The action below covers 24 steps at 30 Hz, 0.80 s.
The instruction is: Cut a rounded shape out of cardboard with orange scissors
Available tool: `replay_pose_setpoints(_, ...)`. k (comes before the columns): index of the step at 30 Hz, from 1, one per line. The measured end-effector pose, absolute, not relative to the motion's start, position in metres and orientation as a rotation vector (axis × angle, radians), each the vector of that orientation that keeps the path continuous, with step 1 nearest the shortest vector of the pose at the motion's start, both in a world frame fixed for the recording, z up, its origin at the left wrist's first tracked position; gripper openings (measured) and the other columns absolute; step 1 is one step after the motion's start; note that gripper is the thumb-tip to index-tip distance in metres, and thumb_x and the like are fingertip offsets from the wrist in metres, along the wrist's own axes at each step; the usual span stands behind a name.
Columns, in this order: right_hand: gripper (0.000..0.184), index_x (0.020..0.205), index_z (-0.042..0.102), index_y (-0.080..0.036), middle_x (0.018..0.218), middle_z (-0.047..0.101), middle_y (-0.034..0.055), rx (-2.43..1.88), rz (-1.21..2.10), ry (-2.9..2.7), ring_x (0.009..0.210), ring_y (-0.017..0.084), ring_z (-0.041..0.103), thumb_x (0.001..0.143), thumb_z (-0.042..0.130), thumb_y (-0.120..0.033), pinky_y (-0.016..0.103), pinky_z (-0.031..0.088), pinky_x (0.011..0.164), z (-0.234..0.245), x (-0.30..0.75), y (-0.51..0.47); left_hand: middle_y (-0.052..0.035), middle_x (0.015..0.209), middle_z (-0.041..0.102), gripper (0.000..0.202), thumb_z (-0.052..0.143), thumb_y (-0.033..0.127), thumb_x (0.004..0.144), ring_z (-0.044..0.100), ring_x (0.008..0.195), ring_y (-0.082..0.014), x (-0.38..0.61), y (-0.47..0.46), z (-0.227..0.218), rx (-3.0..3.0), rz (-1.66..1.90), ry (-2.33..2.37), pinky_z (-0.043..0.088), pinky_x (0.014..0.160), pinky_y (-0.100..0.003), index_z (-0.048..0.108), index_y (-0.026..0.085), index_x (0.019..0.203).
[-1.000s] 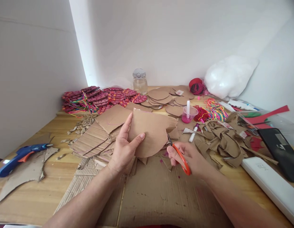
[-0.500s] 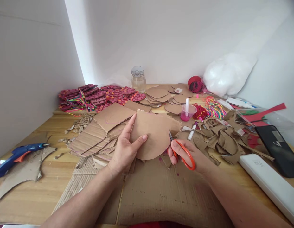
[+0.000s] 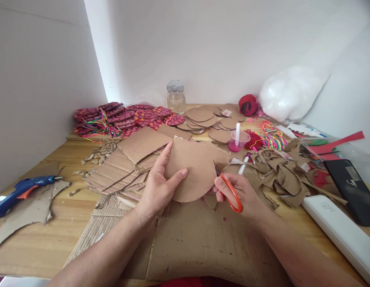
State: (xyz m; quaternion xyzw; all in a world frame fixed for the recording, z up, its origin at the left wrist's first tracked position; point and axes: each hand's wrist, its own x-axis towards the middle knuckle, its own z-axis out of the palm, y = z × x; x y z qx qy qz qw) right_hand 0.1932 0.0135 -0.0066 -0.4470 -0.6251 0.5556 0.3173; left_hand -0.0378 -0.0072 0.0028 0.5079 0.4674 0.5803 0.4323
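Observation:
A partly rounded piece of cardboard (image 3: 192, 169) is gripped at its left side by my left hand (image 3: 162, 179), thumb on top and fingers at the edge and beneath. Its lower edge is a smooth curve, while the upper right is ragged. My right hand (image 3: 240, 193) holds orange-handled scissors (image 3: 232, 191) with the blades at the cardboard's right edge. Under my hands lies a large cardboard sheet (image 3: 203, 243). Left of the piece is a stack of cardboard pieces (image 3: 143, 145), some with purple pencil-like lines.
Cut cardboard discs (image 3: 199, 114) lie at the back, near a glass jar (image 3: 176, 97) and woven pink pieces (image 3: 146, 115). Cardboard scraps (image 3: 280, 171), a cup of pink liquid (image 3: 239, 141), a phone (image 3: 351, 191) and a white power bank (image 3: 337, 235) are rightward. A blue glue gun (image 3: 23, 193) lies left.
The scissors and my right hand have shifted slightly, the handles turning a little at the cardboard's right edge. My left hand keeps its hold. The whole view has moved slightly.

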Motion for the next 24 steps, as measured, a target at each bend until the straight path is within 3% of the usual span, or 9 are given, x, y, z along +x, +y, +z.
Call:
replay_pose_setpoints(14, 0.056, 0.064, 0.052, -0.022, 0.052, 0.054, -0.0017, -1.186, 1.438, -1.635, 0.047, 0.012, 0.042, 0.086, 0.059, -0.073, 0.025, 0.032, 0.047, -0.0050, 0.1924, 0.0111, 0.0004, 0.166, 0.036, 0.081, 0.077, 0.029, 0.085, 0.028, 0.154, -0.0279, -0.0353, -0.0096, 0.0018, 1.368, 1.497, 1.229, 0.022, 0.126, -0.041, 0.039, 0.036, 0.156)
replay_pose_setpoints(24, 0.052, 0.064, 0.050, -0.022, 0.049, 0.049, -0.0039, -1.162, 1.435, -1.642, 0.046, 0.012, 0.039, 0.091, 0.060, -0.066, 0.025, 0.031, 0.045, -0.0084, 0.1917, 0.0085, -0.0003, 0.166, 0.035, 0.082, 0.076, 0.030, 0.086, 0.030, 0.153, -0.0285, -0.0367, -0.0095, 0.0011, 1.371, 1.464, 1.238, 0.025, 0.126, -0.044, 0.035, 0.036, 0.157)
